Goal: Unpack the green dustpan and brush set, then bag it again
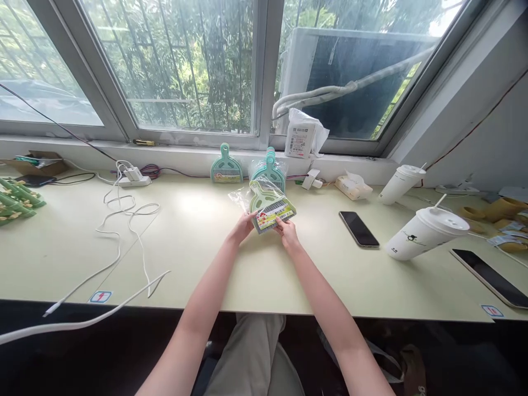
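The dustpan (267, 199) is between the fingers of both hands, handle pointing away and leaning to the left. The fingers of the left hand (242, 227) close on its lower left edge; the fingers of the right hand (289, 235) hold its lower right side, the thumb pressing on the printed label (275, 214). Clear film (238, 196) is around the dustpan and spreads out loosely past the left fingers, so the wrapping is not off. Whether its mouth is open or sealed, I cannot tell. Whether the lower edge touches the table (185, 242) is also not clear to me.

I judge that the handling of this one piece is in its middle: it is picked up, label facing the person, and it is not set down. Just beyond the fingers, a stack (270, 169) of blue-green dustpans leans near the wall, with film about it. Beyond the left fingers, a single dustpan (226, 169) stands apart. Both are out of the hands; if they are finished or waiting, the view does not show. Farther to the right of the fingers lie a phone (358, 229) and a cup (427, 234).
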Demonstrator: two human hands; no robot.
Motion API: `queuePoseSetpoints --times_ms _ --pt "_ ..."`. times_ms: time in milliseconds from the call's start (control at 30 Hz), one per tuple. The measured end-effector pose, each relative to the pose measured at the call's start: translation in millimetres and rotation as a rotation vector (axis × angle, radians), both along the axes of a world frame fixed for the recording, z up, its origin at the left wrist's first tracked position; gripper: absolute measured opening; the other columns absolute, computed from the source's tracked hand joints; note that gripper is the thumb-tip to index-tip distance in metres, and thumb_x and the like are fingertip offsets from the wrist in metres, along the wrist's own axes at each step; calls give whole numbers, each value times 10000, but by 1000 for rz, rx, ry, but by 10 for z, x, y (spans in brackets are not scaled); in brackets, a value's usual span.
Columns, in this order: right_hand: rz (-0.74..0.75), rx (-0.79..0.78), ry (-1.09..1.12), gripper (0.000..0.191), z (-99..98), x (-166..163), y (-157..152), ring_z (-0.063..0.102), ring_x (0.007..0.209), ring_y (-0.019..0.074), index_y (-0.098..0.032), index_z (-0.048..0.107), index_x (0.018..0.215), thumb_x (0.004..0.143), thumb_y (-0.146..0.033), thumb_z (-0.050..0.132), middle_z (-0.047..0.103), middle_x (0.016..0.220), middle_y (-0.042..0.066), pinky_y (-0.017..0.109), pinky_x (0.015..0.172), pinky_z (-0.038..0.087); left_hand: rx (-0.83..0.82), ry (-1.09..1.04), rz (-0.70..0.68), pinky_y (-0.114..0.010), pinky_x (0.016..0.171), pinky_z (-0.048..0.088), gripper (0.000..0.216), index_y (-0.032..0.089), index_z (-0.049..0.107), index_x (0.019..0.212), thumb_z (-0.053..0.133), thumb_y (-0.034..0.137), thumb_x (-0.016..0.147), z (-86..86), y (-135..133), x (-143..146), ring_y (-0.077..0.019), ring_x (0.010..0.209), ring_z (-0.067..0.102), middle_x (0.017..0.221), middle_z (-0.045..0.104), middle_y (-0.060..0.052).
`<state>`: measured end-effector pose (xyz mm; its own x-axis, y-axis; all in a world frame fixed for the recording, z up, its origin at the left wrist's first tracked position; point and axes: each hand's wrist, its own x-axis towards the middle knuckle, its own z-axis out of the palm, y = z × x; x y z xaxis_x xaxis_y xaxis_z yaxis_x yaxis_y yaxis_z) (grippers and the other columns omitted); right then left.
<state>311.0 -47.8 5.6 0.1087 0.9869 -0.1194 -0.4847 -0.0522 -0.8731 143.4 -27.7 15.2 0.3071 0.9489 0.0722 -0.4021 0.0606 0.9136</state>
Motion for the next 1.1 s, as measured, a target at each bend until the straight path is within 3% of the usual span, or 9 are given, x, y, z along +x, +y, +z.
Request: queuePoseSetpoints --times_ms 167,467,700,900,1100 --pt "120 23 -42 210 47 6 -8 708 808 188 -155 647 854 703 -249 760 733 883 61 331 807 596 -101 -10 -3 -401 917 496 368 183 661 1017 603 457 779 -35 39 -31 -260 996 649 1031 701 -87" --pt "-41 194 -68 300 95 -112 -83 599 1120 143 -227 582 1039 752 -268 665 649 1185 24 271 963 500 -80 -35 73 -403 952 477 374 193 633 1072 655 391 756 -93 49 46 -259 1057 623 1067 685 -83" --pt "33 95 -88 269 74 -7 -32 661 990 193 -161 645 893 681 -290 749 710 1012 65 330 898 553 -65 -29 67 -401 913 488 437 179 620 1130 664 394 752 -59 17 49 -276 1047 620 1076 685 -86" --pt "-172 23 -36 241 49 67 25 663 1008 204 -174 627 864 676 -255 755 716 978 56 332 897 565 -56 19 -117 -372 874 505 524 198 568 1219 691 370 740 -66 -59 203 -250 1052 607 1193 637 -84" --pt "-144 0 -21 176 58 72 -5 678 971 192 -169 618 820 694 -213 732 718 945 59 300 891 568 46 68 -46 -423 945 467 586 219 508 1288 668 424 763 -25 -100 263 -292 1171 538 1282 573 -104"
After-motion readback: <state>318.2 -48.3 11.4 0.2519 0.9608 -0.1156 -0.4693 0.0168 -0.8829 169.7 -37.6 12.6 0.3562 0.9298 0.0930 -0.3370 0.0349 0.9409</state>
